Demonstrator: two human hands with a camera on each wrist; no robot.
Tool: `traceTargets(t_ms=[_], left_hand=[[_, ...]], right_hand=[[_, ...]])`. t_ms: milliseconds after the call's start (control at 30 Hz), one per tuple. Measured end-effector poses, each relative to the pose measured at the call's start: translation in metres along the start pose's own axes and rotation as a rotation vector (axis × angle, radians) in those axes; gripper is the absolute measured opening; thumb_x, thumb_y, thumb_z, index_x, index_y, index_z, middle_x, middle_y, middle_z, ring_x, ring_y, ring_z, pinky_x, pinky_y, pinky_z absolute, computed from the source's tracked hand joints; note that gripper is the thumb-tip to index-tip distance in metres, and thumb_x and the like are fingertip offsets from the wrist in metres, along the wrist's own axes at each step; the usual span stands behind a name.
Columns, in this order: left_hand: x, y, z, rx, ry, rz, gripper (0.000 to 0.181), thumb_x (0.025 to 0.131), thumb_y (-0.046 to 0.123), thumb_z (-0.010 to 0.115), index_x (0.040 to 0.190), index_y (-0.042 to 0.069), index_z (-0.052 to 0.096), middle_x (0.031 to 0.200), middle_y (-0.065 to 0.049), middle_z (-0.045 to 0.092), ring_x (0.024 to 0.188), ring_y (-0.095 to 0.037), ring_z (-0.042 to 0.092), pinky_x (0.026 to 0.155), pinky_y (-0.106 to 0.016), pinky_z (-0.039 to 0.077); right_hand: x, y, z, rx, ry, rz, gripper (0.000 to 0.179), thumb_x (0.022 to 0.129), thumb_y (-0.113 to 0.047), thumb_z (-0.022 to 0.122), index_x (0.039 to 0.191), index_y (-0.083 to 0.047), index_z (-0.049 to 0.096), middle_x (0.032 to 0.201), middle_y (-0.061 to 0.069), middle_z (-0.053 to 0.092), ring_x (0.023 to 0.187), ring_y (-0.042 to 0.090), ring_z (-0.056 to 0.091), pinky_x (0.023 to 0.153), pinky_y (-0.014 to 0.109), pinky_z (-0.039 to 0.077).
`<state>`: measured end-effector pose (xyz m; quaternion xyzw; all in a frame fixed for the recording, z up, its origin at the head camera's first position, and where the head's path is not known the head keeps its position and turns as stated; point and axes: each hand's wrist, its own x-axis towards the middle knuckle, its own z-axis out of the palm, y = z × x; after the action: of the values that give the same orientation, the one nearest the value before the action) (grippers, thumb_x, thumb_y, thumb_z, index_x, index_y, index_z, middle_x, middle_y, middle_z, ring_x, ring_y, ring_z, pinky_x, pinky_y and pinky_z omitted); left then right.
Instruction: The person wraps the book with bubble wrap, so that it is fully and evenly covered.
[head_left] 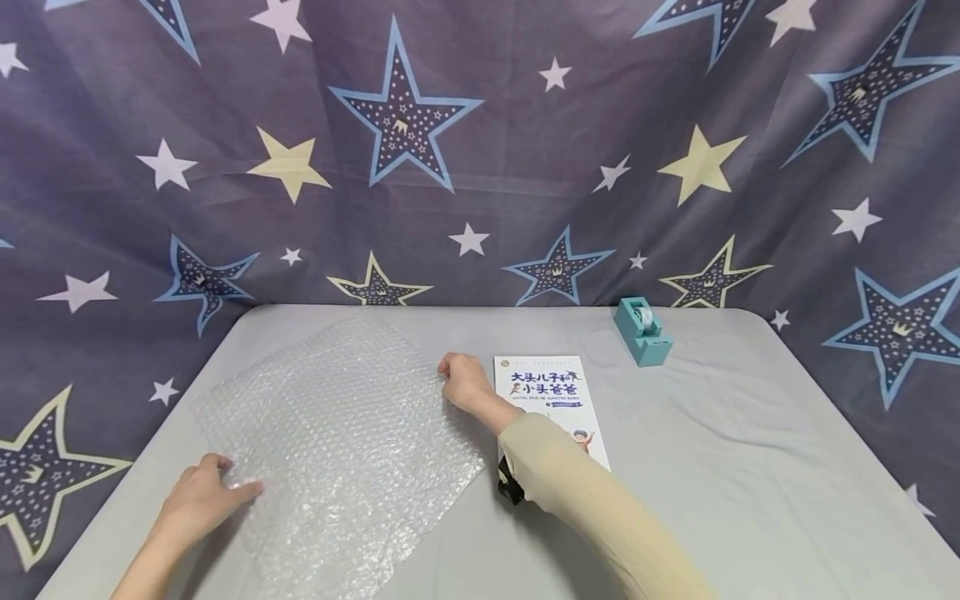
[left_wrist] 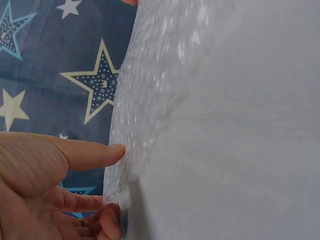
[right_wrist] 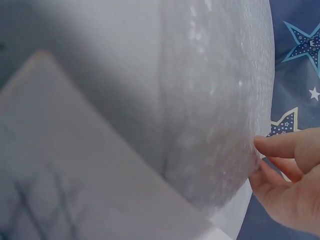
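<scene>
A clear sheet of bubble wrap point(head_left: 352, 433) spreads over the left half of the table between both hands. At its left edge is the left hand point(head_left: 198, 500), thumb on the bubble wrap point(left_wrist: 150, 80) and fingers curled at the edge in the left wrist view. The right hand point(head_left: 467, 382) pinches the sheet's right edge between thumb and fingertips, which the right wrist view shows close up. Beside that hand lies a white picture book point(head_left: 543, 379) with blue Chinese lettering, its lower part covered by the right sleeve point(head_left: 585, 492).
A teal tape dispenser point(head_left: 647, 333) with a roll in it stands at the back right of the grey-covered table point(head_left: 720, 483). Behind the table hangs a dark curtain point(head_left: 510, 158) with stars. Partly under the right forearm sits a small black object point(head_left: 510, 485).
</scene>
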<state>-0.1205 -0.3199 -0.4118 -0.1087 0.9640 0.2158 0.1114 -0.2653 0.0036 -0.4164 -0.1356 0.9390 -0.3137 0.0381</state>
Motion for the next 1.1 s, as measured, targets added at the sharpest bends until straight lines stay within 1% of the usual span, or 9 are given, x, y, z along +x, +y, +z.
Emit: traceTargets(t_ms=[100, 400, 633, 767, 933, 1100], left_hand=[[-0.0004, -0.0020, 0.0002, 0.007, 0.004, 0.011, 0.080, 0.079, 0.047, 0.062, 0.116, -0.018, 0.035, 0.107, -0.043, 0.042, 0.096, -0.056, 0.044, 0.076, -0.058, 0.042], [-0.0005, -0.0038, -0.0001, 0.009, -0.005, 0.024, 0.077, 0.078, 0.047, 0.063, 0.112, -0.017, 0.037, 0.104, -0.041, 0.047, 0.094, -0.053, 0.048, 0.073, -0.055, 0.043], [-0.0012, -0.0034, -0.0009, 0.008, -0.011, 0.013, 0.078, 0.078, 0.047, 0.064, 0.112, -0.017, 0.037, 0.104, -0.041, 0.047, 0.094, -0.054, 0.048, 0.073, -0.055, 0.043], [-0.0018, -0.0026, -0.0012, 0.008, -0.007, 0.019, 0.077, 0.078, 0.047, 0.063, 0.113, -0.017, 0.037, 0.104, -0.040, 0.047, 0.093, -0.053, 0.049, 0.073, -0.055, 0.043], [-0.0030, -0.0017, -0.0015, 0.015, 0.003, 0.015, 0.079, 0.078, 0.047, 0.064, 0.113, -0.018, 0.036, 0.104, -0.042, 0.047, 0.092, -0.053, 0.049, 0.073, -0.055, 0.043], [-0.0040, -0.0012, -0.0017, 0.016, 0.007, 0.018, 0.078, 0.078, 0.047, 0.064, 0.113, -0.018, 0.037, 0.102, -0.041, 0.048, 0.091, -0.052, 0.050, 0.072, -0.054, 0.044]], right_hand=[[0.0007, -0.0003, 0.0006, -0.003, 0.006, -0.001, 0.032, 0.072, 0.010, 0.059, 0.101, -0.003, 0.063, 0.093, 0.008, 0.063, 0.087, 0.019, 0.059, 0.076, 0.026, 0.049], [0.0042, -0.0013, 0.0007, -0.013, 0.006, 0.000, 0.032, 0.071, 0.011, 0.058, 0.099, -0.004, 0.063, 0.093, 0.008, 0.063, 0.088, 0.020, 0.059, 0.078, 0.027, 0.049], [0.0045, -0.0011, 0.0045, -0.108, 0.001, -0.029, 0.033, 0.072, 0.009, 0.056, 0.100, -0.006, 0.064, 0.100, 0.009, 0.064, 0.098, 0.023, 0.059, 0.085, 0.029, 0.048], [0.0038, -0.0011, 0.0058, -0.148, 0.008, -0.041, 0.032, 0.072, 0.008, 0.056, 0.100, -0.006, 0.064, 0.099, 0.008, 0.063, 0.096, 0.023, 0.059, 0.084, 0.028, 0.048], [0.0039, -0.0018, 0.0060, -0.166, 0.014, -0.048, 0.030, 0.073, 0.006, 0.058, 0.100, -0.005, 0.064, 0.098, 0.008, 0.062, 0.094, 0.022, 0.059, 0.083, 0.027, 0.048], [0.0042, -0.0016, 0.0061, -0.158, 0.009, -0.041, 0.029, 0.074, 0.005, 0.058, 0.100, -0.005, 0.064, 0.098, 0.008, 0.062, 0.095, 0.022, 0.059, 0.083, 0.028, 0.048]])
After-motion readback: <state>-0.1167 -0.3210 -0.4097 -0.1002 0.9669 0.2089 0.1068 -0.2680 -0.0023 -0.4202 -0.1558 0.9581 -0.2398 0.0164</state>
